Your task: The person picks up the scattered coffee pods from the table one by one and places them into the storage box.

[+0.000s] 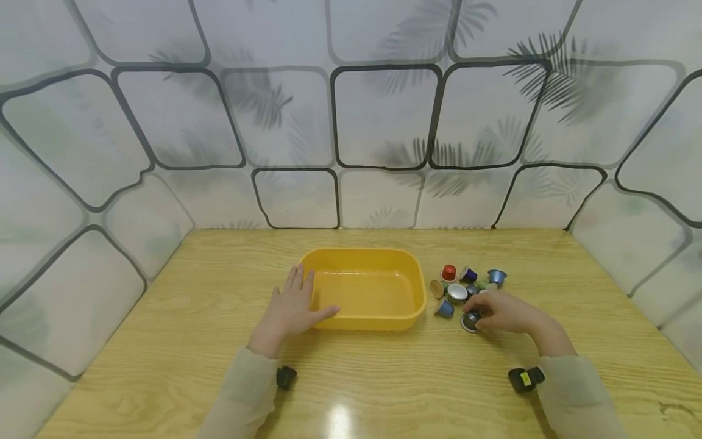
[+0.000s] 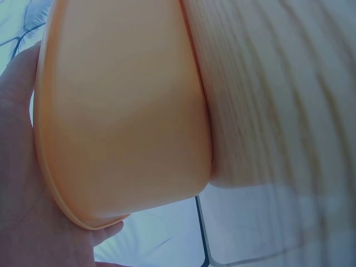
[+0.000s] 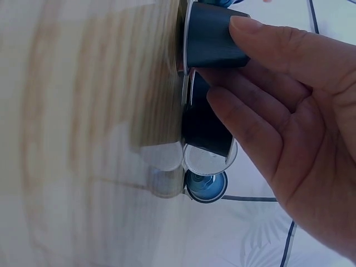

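My left hand lies over the left rim of a yellow plastic tub, fingers straight and spread, thumb along the front rim. In the left wrist view the palm is against the tub's outer wall. At the right, my right hand pinches a dark coffee capsule that stands rim-down on the table. The right wrist view shows the thumb on this capsule's side, with a second dark capsule just beyond the fingers. Part of the capsule group is hidden under the hand.
Around the right hand lie several more capsules: a red one, a purple one, a silver-lidded one, a tan one and blue ones. Patterned white walls border the wooden table.
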Available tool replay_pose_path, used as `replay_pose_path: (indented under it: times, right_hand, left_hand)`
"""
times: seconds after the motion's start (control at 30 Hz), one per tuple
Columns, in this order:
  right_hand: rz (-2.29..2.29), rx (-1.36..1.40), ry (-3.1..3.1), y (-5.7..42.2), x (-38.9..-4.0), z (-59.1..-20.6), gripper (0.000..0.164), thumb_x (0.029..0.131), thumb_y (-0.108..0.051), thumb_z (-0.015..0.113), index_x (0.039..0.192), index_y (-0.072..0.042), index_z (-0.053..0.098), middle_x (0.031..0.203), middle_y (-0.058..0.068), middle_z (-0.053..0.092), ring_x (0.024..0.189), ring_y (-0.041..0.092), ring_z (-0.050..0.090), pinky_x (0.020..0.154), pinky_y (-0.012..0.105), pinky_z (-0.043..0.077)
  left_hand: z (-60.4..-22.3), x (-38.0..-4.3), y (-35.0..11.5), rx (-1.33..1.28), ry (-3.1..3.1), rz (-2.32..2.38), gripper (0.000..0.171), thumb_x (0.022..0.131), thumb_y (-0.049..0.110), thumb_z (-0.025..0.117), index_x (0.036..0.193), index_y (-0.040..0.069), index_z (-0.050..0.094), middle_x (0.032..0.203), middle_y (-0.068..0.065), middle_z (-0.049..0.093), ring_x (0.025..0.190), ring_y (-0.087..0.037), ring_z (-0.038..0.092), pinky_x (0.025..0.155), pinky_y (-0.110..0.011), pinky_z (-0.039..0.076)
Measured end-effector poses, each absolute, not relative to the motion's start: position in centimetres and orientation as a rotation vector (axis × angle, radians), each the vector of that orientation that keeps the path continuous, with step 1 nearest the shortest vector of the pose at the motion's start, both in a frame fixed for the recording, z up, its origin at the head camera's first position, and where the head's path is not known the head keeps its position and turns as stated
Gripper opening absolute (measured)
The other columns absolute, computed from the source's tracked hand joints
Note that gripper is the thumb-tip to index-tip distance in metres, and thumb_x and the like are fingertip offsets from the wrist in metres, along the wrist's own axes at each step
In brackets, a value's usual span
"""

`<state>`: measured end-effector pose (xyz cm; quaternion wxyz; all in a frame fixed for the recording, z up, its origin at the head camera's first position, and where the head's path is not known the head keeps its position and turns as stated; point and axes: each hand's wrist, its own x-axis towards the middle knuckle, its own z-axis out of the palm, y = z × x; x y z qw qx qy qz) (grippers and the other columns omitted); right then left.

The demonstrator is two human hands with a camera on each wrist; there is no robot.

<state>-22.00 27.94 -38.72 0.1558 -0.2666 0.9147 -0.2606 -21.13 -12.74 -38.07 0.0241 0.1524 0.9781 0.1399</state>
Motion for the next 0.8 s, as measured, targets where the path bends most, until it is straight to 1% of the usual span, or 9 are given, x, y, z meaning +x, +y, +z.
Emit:
replay_pose_path:
  times: [0.47,0.57,0.7,0.8]
  right_hand:
    - [-0.743,-0.795,2.643,27.6,-21.7,-38.2,0.024,0.078,-0.006,0.065,0.102,-0.003,0.062,0.098,0.003,0.060,0.092,0.025,0.056,0.076,0.038,0.046]
    - [-0.745,-0.836,2.652,27.5,-21.7,-37.9,0.023,0.078,-0.005,0.066,0.101,-0.003,0.062,0.097,0.002,0.061,0.090,0.021,0.057,0.074,0.035,0.047]
    - [-0.747,-0.893,2.666,27.3,-21.7,-37.6,0.023,0.078,-0.003,0.065,0.101,-0.001,0.062,0.093,0.000,0.061,0.081,0.012,0.055,0.068,0.029,0.047]
    - [-0.757,-0.920,2.670,27.2,-21.7,-37.3,0.024,0.078,-0.003,0.065,0.101,0.000,0.062,0.092,0.000,0.061,0.080,0.010,0.055,0.066,0.029,0.047]
  left_hand:
    - [-37.9,-21.0,-12.7,0.468,3.018,0.438,0.101,0.076,0.072,0.037,0.140,-0.002,0.013,0.144,-0.021,0.001,0.132,-0.032,-0.003,0.096,-0.061,0.011]
    - [-38.0,-21.1,-12.7,0.470,3.023,0.436,0.101,0.076,0.073,0.036,0.140,-0.002,0.013,0.144,-0.021,0.001,0.132,-0.032,-0.003,0.096,-0.061,0.012]
    - [-38.0,-21.1,-12.7,0.474,3.032,0.433,0.101,0.076,0.073,0.035,0.140,-0.001,0.013,0.144,-0.020,0.000,0.132,-0.032,-0.002,0.096,-0.061,0.013]
    - [-38.1,-21.1,-12.8,0.477,3.037,0.436,0.101,0.076,0.073,0.035,0.140,-0.001,0.014,0.144,-0.021,0.000,0.132,-0.032,-0.002,0.096,-0.061,0.013]
